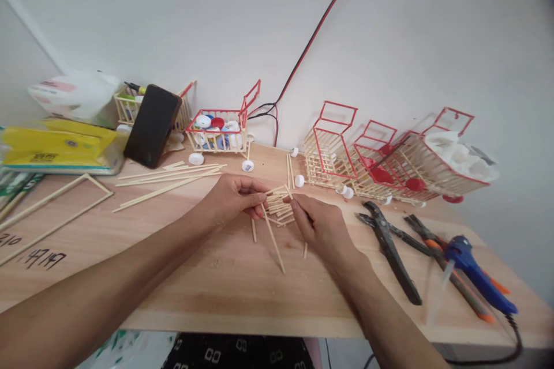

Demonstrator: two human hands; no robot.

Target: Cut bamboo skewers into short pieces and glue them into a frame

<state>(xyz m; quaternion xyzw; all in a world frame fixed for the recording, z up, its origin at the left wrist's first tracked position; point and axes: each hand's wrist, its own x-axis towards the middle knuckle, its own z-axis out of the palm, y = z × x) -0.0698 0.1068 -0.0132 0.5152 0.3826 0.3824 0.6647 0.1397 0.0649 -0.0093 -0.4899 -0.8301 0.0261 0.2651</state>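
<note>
My left hand (231, 199) and my right hand (320, 225) meet at the middle of the wooden table (225, 282). Both pinch a small bundle of short bamboo sticks (279, 204), the left from the left side, the right from the right. One longer stick (273, 239) slants down from the bundle toward the table front. A few short sticks lie loose under the hands.
Long bamboo sticks (168, 179) lie at the left. A stick cart with bottle caps (219, 132) stands at the back, more red-trimmed stick carts (381, 155) at the right. Black pliers (389, 248), a blue glue gun (476, 268), a phone (151, 124) and a yellow packet (56, 147) are around.
</note>
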